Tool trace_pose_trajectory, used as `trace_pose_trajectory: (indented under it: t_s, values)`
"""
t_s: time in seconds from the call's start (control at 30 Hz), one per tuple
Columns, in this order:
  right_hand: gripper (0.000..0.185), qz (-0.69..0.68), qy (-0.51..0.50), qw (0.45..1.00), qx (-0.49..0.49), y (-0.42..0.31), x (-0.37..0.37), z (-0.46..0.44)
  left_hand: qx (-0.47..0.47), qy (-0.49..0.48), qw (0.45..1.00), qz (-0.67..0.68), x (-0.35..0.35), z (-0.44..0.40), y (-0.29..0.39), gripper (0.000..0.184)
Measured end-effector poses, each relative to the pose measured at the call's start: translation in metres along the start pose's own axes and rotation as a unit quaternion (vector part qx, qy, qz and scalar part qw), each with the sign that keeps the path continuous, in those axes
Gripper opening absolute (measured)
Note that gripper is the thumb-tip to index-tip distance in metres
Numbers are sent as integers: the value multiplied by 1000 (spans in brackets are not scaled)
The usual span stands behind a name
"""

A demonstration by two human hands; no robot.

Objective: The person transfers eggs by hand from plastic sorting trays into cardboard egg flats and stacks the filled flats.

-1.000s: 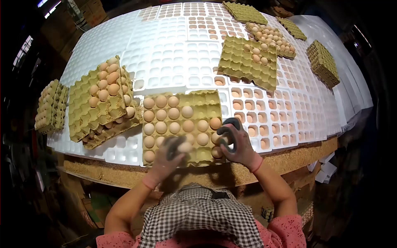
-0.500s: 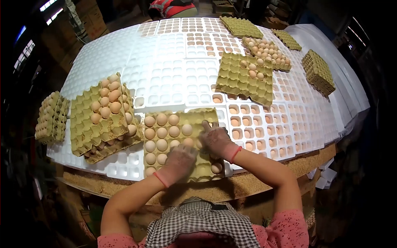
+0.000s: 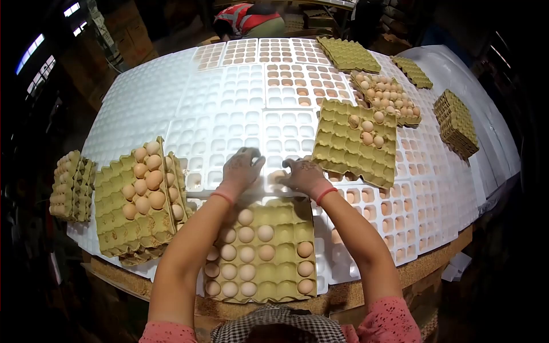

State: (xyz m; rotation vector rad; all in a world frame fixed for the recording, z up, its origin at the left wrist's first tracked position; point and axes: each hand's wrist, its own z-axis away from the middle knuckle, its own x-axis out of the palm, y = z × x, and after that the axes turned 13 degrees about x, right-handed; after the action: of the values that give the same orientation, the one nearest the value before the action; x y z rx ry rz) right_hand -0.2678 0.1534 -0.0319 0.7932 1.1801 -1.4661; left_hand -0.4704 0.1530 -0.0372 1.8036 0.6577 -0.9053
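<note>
Both my hands reach over the white foam trays, beyond the pulp egg tray (image 3: pixel 286 228) in front of me. My left hand (image 3: pixel 242 169), in a thin glove with a red wrist edge, curls downward over white cells; what its fingers hold is hidden. Beside it, my right hand (image 3: pixel 307 175), also gloved, has bent fingers against a pale egg (image 3: pixel 277 176) at a white cell. In the pulp tray, brown eggs (image 3: pixel 246 254) fill columns on the left, with several more at the right edge and bare pockets between.
Stacked pulp trays with eggs (image 3: pixel 128 200) stand at left, beside another stack (image 3: pixel 67 188). A pulp tray (image 3: pixel 349 137) with several eggs lies right of my hands. Farther right are a fuller tray (image 3: pixel 389 97) and a tray stack (image 3: pixel 456 123). Another person (image 3: pixel 250 20) bends beyond the table.
Both hands have left the near pulp tray and moved forward to the white cells. Fewer eggs remain in that tray's middle and right columns. The view has tilted slightly.
</note>
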Motion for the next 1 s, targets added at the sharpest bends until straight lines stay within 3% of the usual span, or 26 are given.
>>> trace_pose_trajectory:
  t_s: [0.03,0.07,0.1,0.17,0.23,0.27,0.37,0.43,0.5,0.57,0.6,0.63,0.7,0.73,0.77,0.87,0.93,0.97,1.0]
  values:
    - [56,-69,49,996,-12,1,1,-5,29,45,997,53,-4,-10,8,27]
    - [51,-52,37,998,-11,-2,-1,-7,-6,15,998,58,-3,-11,11,26]
    - [47,-125,87,988,6,-4,-8,-13,137,90,986,15,1,-16,14,26]
    - [43,-101,134,986,22,-7,-1,-35,127,40,991,8,39,-33,-3,34]
    - [44,72,105,991,-30,3,24,-49,59,-154,984,-60,54,-32,-10,43]
    - [44,111,99,988,-40,8,30,-48,80,-180,979,-56,49,-33,-14,49]
    - [43,-32,210,969,-126,2,17,-10,93,-94,987,95,-2,-13,-11,47]
    - [40,-88,55,948,-302,-25,-2,70,41,-107,985,127,-53,18,-16,44]
    - [39,90,101,916,-377,-27,50,97,46,-52,995,67,-67,46,-25,41]
    - [36,-43,78,933,-348,-26,41,109,36,-92,995,30,-88,70,-19,43]
    - [36,-143,56,946,-286,-24,30,114,69,-114,991,-8,-92,83,-19,44]
    - [32,-318,-43,925,-206,-17,28,113,99,-178,978,-42,-96,95,-19,51]
    - [34,-539,-79,830,-121,-17,20,111,92,-266,954,-106,-89,121,-20,58]
    - [34,-387,35,901,-192,-23,22,102,122,-286,938,-152,-81,131,-23,65]
    - [35,-283,63,933,-214,-42,16,105,161,-289,924,-190,-76,131,-16,63]
    - [36,-79,20,976,-203,-79,29,98,153,-303,907,-250,-67,125,-3,63]
    - [35,53,-76,984,-149,-91,24,86,81,-230,956,-166,-79,130,5,59]
    - [35,54,-76,984,-153,-85,25,84,38,-162,985,-46,-93,132,9,52]
    - [34,-215,-127,958,-139,-67,25,83,-37,-82,976,196,-96,139,0,50]
